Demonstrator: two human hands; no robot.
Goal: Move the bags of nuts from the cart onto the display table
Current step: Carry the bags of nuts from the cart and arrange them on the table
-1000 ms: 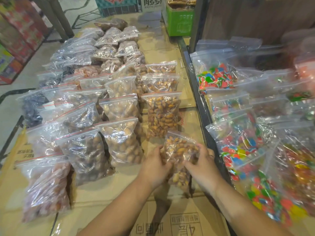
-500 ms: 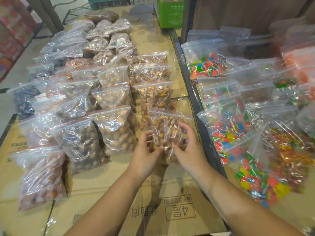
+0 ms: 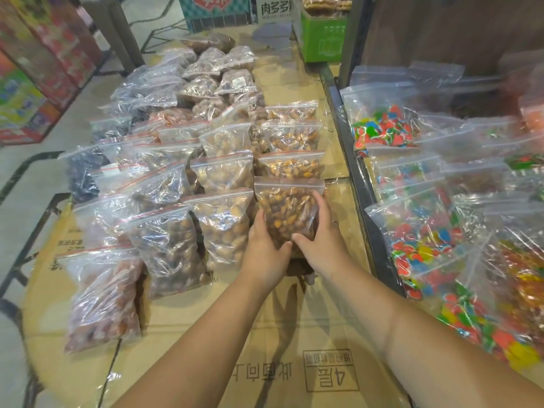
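A clear zip bag of brown and yellow nuts [image 3: 288,207] lies at the near end of the right-hand row on the cardboard-covered display table [image 3: 294,334]. My left hand [image 3: 266,248] holds its lower left side and my right hand [image 3: 322,240] grips its right edge and bottom, thumbs on top. Just beyond it lie three more bags of the same nuts [image 3: 291,167]. Left of it sit rows of other nut bags [image 3: 225,228]. The cart is not in view.
Bags of coloured candy [image 3: 421,248] fill a second surface to the right, past a dark metal rail [image 3: 353,172]. A green box [image 3: 322,39] and printed cartons stand at the far end. Bare cardboard lies near me. Floor and stacked boxes [image 3: 35,83] are on the left.
Both hands carried the nut bag forward from the near cardboard and laid it flat behind the row's last bag. The camera view shifted a little.
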